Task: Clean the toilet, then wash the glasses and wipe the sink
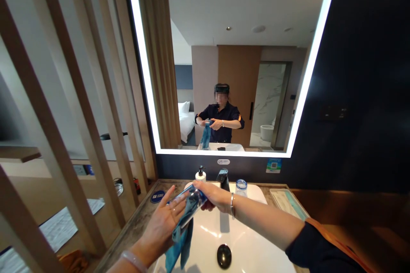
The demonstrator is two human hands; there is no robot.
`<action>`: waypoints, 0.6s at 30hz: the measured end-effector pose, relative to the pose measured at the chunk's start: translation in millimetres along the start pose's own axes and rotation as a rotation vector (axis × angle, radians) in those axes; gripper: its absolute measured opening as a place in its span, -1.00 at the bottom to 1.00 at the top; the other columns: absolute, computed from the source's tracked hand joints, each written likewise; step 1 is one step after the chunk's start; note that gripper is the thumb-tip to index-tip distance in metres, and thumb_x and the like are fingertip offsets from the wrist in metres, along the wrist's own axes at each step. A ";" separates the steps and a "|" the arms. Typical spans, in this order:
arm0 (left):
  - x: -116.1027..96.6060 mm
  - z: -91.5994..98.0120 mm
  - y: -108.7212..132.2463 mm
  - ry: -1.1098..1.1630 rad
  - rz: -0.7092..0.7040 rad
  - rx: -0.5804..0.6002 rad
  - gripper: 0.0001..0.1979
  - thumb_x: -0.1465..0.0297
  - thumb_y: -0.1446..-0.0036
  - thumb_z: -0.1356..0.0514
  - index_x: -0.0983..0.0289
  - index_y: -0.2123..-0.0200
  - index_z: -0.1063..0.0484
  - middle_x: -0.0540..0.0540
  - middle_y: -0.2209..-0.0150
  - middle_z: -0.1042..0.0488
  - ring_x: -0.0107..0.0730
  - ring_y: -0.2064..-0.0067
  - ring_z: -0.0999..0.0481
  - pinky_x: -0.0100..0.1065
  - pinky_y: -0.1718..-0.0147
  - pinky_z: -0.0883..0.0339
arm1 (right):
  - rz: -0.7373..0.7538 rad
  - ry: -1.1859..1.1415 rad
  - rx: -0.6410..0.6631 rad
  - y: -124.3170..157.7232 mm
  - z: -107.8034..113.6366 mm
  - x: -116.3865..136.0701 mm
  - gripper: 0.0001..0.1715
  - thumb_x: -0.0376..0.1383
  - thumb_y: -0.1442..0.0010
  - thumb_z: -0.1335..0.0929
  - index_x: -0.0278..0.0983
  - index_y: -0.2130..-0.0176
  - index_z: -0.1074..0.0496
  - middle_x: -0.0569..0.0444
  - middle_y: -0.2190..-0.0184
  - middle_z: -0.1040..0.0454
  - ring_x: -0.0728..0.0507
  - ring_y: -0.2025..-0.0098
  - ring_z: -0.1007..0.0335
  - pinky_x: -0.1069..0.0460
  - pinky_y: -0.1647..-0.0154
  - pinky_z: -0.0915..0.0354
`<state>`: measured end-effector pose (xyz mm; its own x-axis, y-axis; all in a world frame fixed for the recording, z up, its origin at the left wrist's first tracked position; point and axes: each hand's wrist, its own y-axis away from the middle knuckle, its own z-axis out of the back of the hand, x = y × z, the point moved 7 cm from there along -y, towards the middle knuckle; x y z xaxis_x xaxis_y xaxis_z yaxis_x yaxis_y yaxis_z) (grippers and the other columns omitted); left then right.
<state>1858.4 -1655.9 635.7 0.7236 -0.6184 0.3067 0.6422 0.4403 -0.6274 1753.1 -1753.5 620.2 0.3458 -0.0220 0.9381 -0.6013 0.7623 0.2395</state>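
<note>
My right hand grips a clear drinking glass with a blue edge, tilted over the basin. A blue cloth is bunched at the glass, seemingly inside it, and its loose end hangs down toward the basin. Against the side of the glass and cloth lies my left hand, its fingers stretched out and spread. Part of the glass is hidden by the hands. Below them is the white washbasin, with a dark oval drain plug.
Behind the hands stand a black faucet, a white pump bottle and a second blue-rimmed glass. A round blue coaster lies left, a tray right. A lit mirror reflects the person; wooden slats border the left.
</note>
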 end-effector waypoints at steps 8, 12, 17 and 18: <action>4.5 -37.7 33.8 1.123 1.014 0.002 -0.54 0.08 -0.13 -0.26 0.18 -0.02 -0.54 0.26 -0.01 -0.56 0.15 -0.11 -0.48 0.20 -0.23 -0.22 | 0.610 0.323 -0.106 24.6 9.4 23.7 -0.30 0.27 -0.24 -0.16 -0.28 0.14 -0.32 0.07 0.38 -0.35 -0.06 0.38 -0.29 0.02 0.31 -0.29; -17.4 -48.0 49.3 1.838 1.189 -0.041 -0.49 0.05 -0.14 -0.26 0.21 -0.06 -0.51 0.20 0.04 -0.58 0.03 -0.03 -0.52 0.03 -0.16 -0.34 | 1.019 0.668 0.021 45.1 7.2 33.5 -0.13 0.26 -0.12 -0.33 -0.30 -0.13 -0.32 -0.14 0.08 -0.43 -0.23 0.04 -0.36 -0.14 -0.08 -0.28; -11.9 -34.8 57.3 1.533 1.128 0.026 -0.51 0.05 -0.18 -0.22 0.23 -0.06 -0.51 0.20 0.00 -0.56 0.02 -0.07 -0.49 -0.04 -0.17 -0.33 | 0.513 0.391 0.339 25.1 9.3 7.3 0.20 0.35 -0.02 -0.37 -0.25 -0.35 -0.03 -0.24 -0.08 -0.38 -0.29 -0.11 -0.37 -0.19 -0.08 -0.33; -9.6 -29.0 54.9 1.369 1.085 0.043 -0.51 0.05 -0.15 -0.24 0.22 -0.04 -0.53 0.21 0.00 -0.55 0.04 -0.08 -0.48 -0.04 -0.19 -0.32 | 0.360 0.263 0.391 22.2 5.9 -1.0 0.16 0.39 -0.04 -0.31 -0.25 -0.32 -0.06 -0.19 0.02 -0.43 -0.25 0.01 -0.45 -0.16 0.04 -0.40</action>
<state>1879.4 -1644.7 577.6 0.0899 -0.1029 -0.9906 0.0760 0.9925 -0.0962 1735.2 -1740.4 626.1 0.2078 0.3933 0.8956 -0.9174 0.3962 0.0389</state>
